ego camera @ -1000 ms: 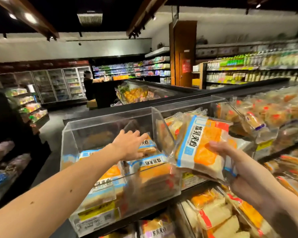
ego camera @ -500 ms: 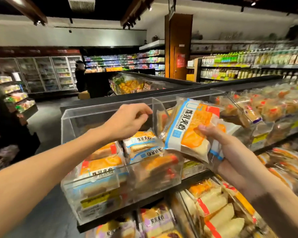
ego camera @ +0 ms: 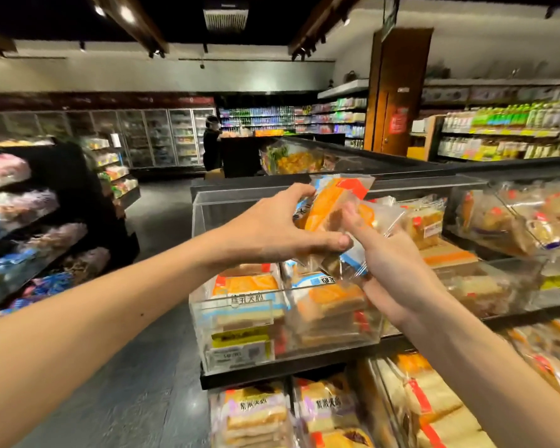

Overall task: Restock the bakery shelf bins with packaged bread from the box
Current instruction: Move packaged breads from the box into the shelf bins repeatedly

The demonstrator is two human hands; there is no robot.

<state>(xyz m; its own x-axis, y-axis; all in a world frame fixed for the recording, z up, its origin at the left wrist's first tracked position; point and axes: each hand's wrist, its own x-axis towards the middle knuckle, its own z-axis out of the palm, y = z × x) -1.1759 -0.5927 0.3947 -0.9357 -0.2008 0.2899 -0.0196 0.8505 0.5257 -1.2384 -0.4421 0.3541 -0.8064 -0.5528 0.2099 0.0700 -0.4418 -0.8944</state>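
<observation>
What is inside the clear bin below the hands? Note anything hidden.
Orange-and-blue bread packets lie stacked in the clear bin, two piles side by side. The left hand, right hand and held packet hide its rear part.

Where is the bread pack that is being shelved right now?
Head view, centre-right: the bread pack is held between the left hand and right hand, in the air just above the clear bin on the upper shelf.
</observation>
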